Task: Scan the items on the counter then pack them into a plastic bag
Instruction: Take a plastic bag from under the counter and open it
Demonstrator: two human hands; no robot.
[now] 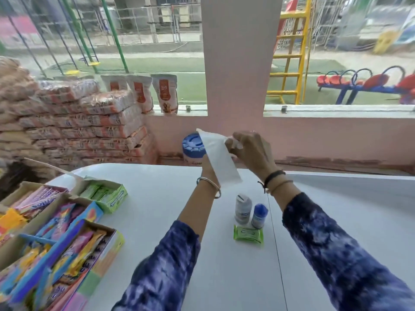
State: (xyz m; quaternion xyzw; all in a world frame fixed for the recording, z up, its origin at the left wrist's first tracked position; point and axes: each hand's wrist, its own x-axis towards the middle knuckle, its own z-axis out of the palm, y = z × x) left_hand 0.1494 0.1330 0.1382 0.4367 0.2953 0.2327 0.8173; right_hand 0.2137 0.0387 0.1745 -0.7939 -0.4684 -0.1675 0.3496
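Observation:
Both hands are raised above the white counter [157,221]. A flat white plastic bag [219,157] hangs between them. My right hand [251,151] pinches its upper right edge. My left hand [207,170] is mostly hidden behind the bag, and a white jar with a blue lid [193,149] shows just left of the bag at that hand. Below the hands, on the counter, stand a small grey-capped bottle [243,208] and a small blue-capped bottle [259,215]. A green packet [248,235] lies in front of them.
Open boxes of colourful sweets [56,239] and a green box of gum [105,194] fill the counter's left side. Stacked orange-and-white packages [85,126] rise behind them, with pouches [165,93] on the window ledge. A pink pillar [240,63] stands ahead.

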